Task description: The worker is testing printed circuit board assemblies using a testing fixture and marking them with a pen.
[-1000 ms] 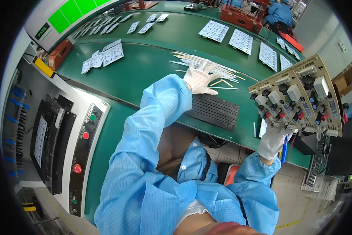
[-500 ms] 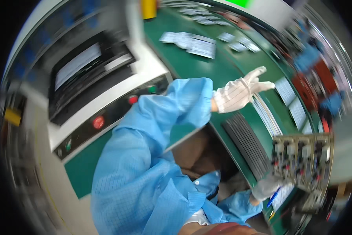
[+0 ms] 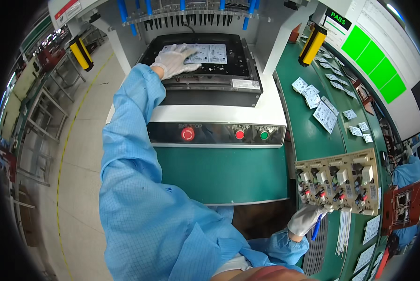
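My left hand [image 3: 173, 62], in a white glove, lies with fingers spread over the left part of a white circuit board panel [image 3: 211, 54]. That panel sits in the black test fixture [image 3: 219, 79] of a press machine, and my fingers hide its left end. At the lower right, my gloved right hand [image 3: 308, 219] is closed on the lower edge of a tan circuit board panel [image 3: 337, 182], which is raised and shows white, black and red components. A blue pen [image 3: 317, 228] is also in this hand.
Red and green buttons line the machine's front panel [image 3: 214, 135]. Black probes [image 3: 191, 21] hang above the fixture. White boards [image 3: 326, 114] lie on the green bench at the right, below a monitor [image 3: 373, 61] with green blocks. Dark strips [image 3: 316, 250] are stacked near my right hand.
The view has swung left toward the machine. My left hand has gone from above the right bench to the panel in the fixture. My right hand still holds the tan panel.
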A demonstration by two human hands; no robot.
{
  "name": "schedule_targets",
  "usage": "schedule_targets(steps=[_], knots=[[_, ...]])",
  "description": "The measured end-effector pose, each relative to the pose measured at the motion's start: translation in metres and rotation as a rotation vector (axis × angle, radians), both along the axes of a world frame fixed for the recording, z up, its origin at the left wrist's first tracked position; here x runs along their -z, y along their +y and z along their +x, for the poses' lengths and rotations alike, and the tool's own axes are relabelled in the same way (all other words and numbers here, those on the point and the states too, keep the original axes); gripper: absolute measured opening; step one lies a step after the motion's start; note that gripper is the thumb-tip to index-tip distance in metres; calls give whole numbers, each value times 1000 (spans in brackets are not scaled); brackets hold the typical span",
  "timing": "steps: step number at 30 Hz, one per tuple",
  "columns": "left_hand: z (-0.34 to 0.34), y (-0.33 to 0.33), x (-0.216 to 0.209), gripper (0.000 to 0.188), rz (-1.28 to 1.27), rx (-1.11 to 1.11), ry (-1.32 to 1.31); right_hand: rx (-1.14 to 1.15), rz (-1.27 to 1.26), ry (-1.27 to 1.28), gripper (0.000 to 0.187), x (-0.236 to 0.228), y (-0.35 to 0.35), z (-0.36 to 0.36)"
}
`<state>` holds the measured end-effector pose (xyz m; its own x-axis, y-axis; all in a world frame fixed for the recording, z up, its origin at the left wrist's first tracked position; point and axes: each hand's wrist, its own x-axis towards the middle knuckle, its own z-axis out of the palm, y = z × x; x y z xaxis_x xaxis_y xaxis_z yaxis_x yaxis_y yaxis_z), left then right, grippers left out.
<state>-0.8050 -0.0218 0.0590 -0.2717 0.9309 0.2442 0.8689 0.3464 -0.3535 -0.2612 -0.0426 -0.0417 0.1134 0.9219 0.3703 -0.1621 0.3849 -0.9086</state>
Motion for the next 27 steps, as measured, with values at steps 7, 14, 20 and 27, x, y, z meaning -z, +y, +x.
schedule_targets(steps=[7,14,20,27], knots=[[-63,26,8,45,141,405,28,36,-78,-14,68,0,21,-12],[24,-61,-47,34,546,403,143,192,202,-224,15,-41,75,-44],[88,-189,-32,23,122,216,-650,-168,370,-435,15,-102,125,-166],[149,-197,70,26,294,532,-374,-120,1317,-972,23,-102,167,-396]])
